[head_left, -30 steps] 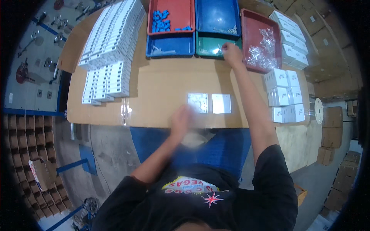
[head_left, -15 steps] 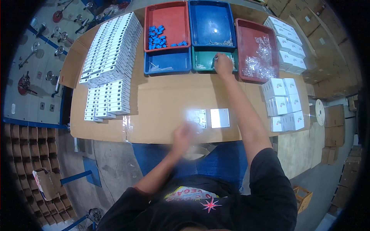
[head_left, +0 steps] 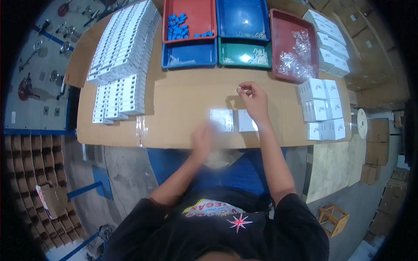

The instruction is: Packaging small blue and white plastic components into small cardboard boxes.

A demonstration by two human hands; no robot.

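My right hand (head_left: 253, 101) is in the air over the middle of the cardboard-covered table, thumb and fingertips pinched. A small white piece (head_left: 238, 90) shows at the fingertips; it looks like the white plugs in the green tray (head_left: 235, 63). My left hand (head_left: 203, 140) is at the table's near edge, beside a flat white square plate (head_left: 222, 120). A blur hides its fingers, so their grip cannot be made out. A second white plate (head_left: 247, 122) lies to the right, partly covered by my right hand and wrist.
Stacked white boxes (head_left: 124, 41) stand at the left, with more white boxes (head_left: 314, 109) at the right. Along the back are a red tray (head_left: 191, 21) of blue parts, two blue trays (head_left: 241, 19) (head_left: 190, 48) and a red tray (head_left: 278, 43) of clear packets.
My right hand has come back from the green tray toward me, with a small white piece in its fingertips. The left hand stays near the left plate. The whole view has shifted slightly.
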